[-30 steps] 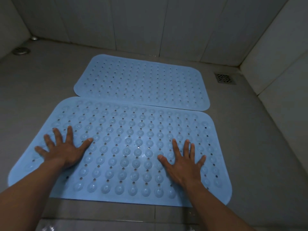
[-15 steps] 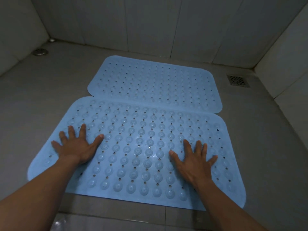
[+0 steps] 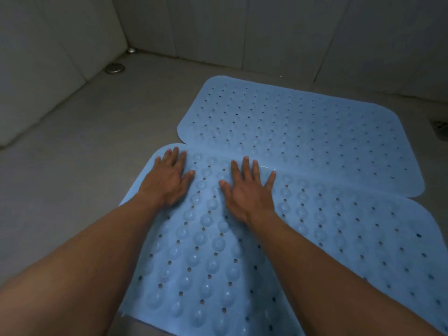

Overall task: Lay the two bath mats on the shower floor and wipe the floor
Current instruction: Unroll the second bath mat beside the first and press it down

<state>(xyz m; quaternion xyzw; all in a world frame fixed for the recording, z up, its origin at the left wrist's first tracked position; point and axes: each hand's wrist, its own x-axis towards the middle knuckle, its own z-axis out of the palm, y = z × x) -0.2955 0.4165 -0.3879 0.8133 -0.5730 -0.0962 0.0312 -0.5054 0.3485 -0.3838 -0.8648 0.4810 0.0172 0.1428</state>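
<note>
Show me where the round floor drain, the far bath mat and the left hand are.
round floor drain (image 3: 114,68), head view, centre of its metal cover.
far bath mat (image 3: 303,132), head view, middle of its perforated top.
left hand (image 3: 169,180), head view, back of the hand.

The scene is dim and flat, with a cool grey-blue cast and no lamp in view. The wall tiles fall off into darker grey toward the upper corners. Shadows are soft and weak: a vague dark patch lies on the near mat beside the wrist of the right hand. A small bright glint sits on that mat just beyond the right fingertips, and tiny highlights dot its raised bumps. The far mat looks softer, its holes less crisp. The left hand is slightly smeared at its edges. Wide-angle distortion bends the tile joints and swells the forearms at the bottom edge. The square drain is cut off and blurred at the right border.
</note>
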